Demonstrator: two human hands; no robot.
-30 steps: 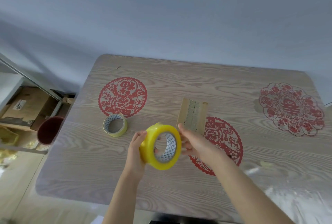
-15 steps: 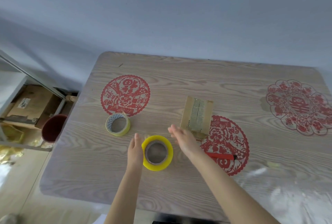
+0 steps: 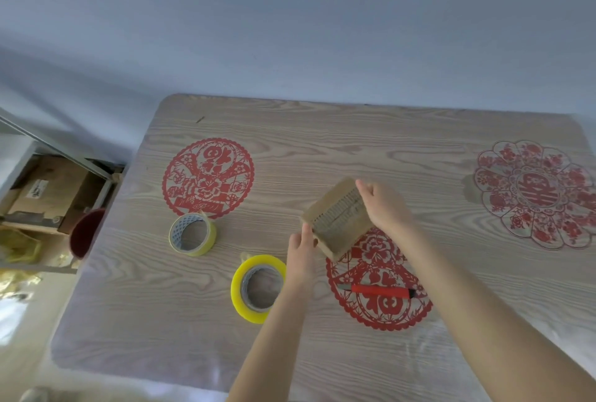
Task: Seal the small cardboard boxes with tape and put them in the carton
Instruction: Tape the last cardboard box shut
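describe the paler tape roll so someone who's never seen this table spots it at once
On the wooden table, find the round red paper-cut on its left half. The paler tape roll lies flat at that paper-cut's near edge. Unlike the bright yellow roll nearby, its tape layer is thin around a grey patterned core.

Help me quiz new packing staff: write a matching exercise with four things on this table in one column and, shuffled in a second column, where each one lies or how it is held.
Things
1. small cardboard box
2. bright yellow tape roll
3. red utility knife
4. pale tape roll

Places or states
A. lies on the near red paper-cut
B. held tilted between the left hand and the right hand
C. lies flat beside the left forearm
D. sits at the near edge of the far-left red paper-cut

Pairs: 1-B, 2-C, 3-A, 4-D
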